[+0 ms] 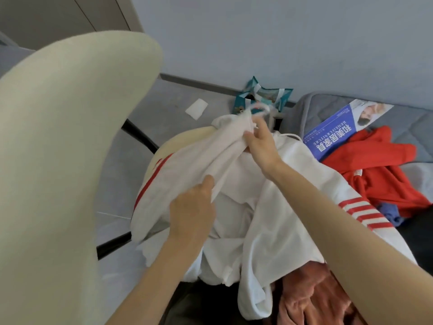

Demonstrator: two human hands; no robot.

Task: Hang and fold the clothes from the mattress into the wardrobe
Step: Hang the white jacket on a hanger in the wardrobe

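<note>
While the cream padded chair back (58, 137) fills the left, the left hand (194, 207) sits just right of it, fingers curled round a bunched fold of the white hooded sweatshirt with red stripes (269, 207). The sweatshirt is held up in front of the person, draped over the chair seat and trailing down to the right toward the grey quilted mattress (398, 120). It is not yet in the wardrobe.

Further right, the right hand (260, 144) pinches the cloth at the neck or hood end. A pale loop just beyond it may be a hanger hook, but it is too blurred to tell.

Judgement: the fabric is soft and floppy, lightish but bulky, and it will sag and slide. It is best taken at the shoulders or neck seam, not at loose folds, with the drawcord kept from snagging.

Behind is a teal printed bag (262, 95). To the right, a blue printed brochure (335, 134) and a red knit garment (379, 170) lie on the mattress. A rust fleece garment (316, 296) is at the bottom.
</note>
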